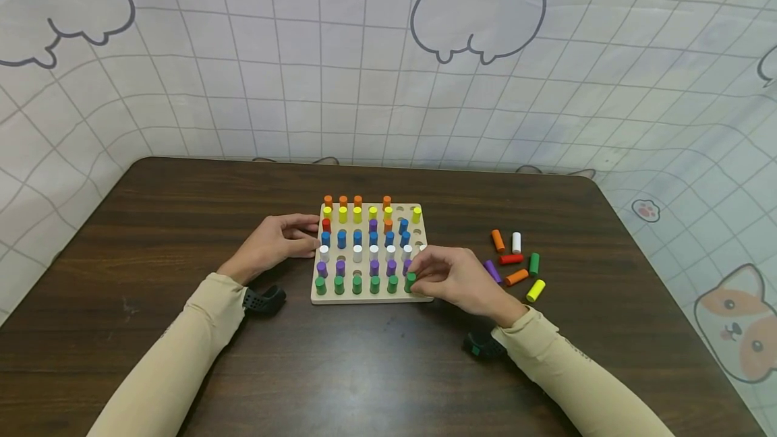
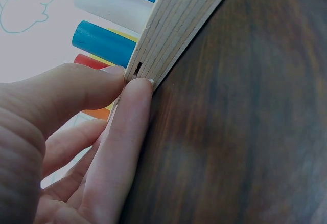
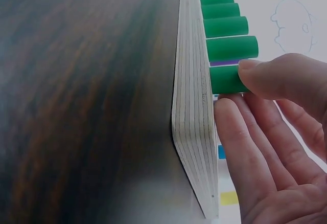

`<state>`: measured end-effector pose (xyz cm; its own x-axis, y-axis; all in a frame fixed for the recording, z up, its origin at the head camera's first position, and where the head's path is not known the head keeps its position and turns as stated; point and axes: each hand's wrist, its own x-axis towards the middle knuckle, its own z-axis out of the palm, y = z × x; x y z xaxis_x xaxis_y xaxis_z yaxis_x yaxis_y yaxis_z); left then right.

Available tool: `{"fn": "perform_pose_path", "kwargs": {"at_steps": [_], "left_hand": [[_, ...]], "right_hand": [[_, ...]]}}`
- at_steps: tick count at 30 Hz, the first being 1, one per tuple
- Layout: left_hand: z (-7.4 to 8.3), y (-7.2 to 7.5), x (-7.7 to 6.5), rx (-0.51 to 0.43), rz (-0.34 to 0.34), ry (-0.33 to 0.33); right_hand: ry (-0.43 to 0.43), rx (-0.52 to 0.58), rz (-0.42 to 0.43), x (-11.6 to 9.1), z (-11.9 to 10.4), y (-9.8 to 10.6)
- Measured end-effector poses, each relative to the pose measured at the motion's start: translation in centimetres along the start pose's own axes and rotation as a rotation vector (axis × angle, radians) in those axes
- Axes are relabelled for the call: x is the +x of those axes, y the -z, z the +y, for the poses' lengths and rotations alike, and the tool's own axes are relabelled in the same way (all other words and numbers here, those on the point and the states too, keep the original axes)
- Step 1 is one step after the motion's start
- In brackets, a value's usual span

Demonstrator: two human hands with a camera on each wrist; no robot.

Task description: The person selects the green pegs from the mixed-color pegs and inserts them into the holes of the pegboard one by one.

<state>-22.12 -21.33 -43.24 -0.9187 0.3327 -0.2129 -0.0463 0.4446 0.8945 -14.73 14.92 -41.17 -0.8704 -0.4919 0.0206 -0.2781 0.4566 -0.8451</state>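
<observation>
A pale wooden pegboard [image 1: 364, 299] lies on the table, filled with rows of coloured pegs. My right hand [image 1: 458, 278] is at its near right corner, pinching a green peg [image 3: 226, 80] between thumb and fingers. That peg stands upright at the right end of the front row, its base at the board's face. Other green pegs [image 3: 232, 48] line up beside it. On the board's left side, my left hand [image 1: 273, 245] touches the edge with thumb and index fingertips [image 2: 137, 88], near a blue peg [image 2: 104, 42] and a red peg [image 2: 88, 61].
To the right of the board lie several loose pegs, among them a white peg [image 1: 516, 243], a yellow peg [image 1: 536, 290] and a purple peg [image 1: 492, 271]. The dark wooden table [image 1: 340, 376] meets a white grid-patterned cloth [image 1: 364, 86] behind it.
</observation>
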Motion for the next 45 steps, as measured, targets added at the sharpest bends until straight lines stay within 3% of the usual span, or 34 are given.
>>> {"fn": "perform_pose_path", "kwargs": {"at_steps": [12,22,38,45], "left_hand": [[0.0,-0.2,0.0,0.013,-0.001,-0.008],[-0.4,-0.2,0.0,0.019,0.0,-0.006],[0.0,-0.1,-0.2,0.041,0.003,-0.024],[0.0,-0.1,-0.1,0.034,0.006,-0.021]], "right_hand": [[-0.022,0.005,-0.003,-0.5,-0.3,0.6],[-0.019,-0.028,0.055,-1.3,-0.2,1.7],[-0.039,0.001,0.149,-3.6,1.0,4.7],[-0.054,-0.037,0.189,-4.6,1.4,6.4]]}}
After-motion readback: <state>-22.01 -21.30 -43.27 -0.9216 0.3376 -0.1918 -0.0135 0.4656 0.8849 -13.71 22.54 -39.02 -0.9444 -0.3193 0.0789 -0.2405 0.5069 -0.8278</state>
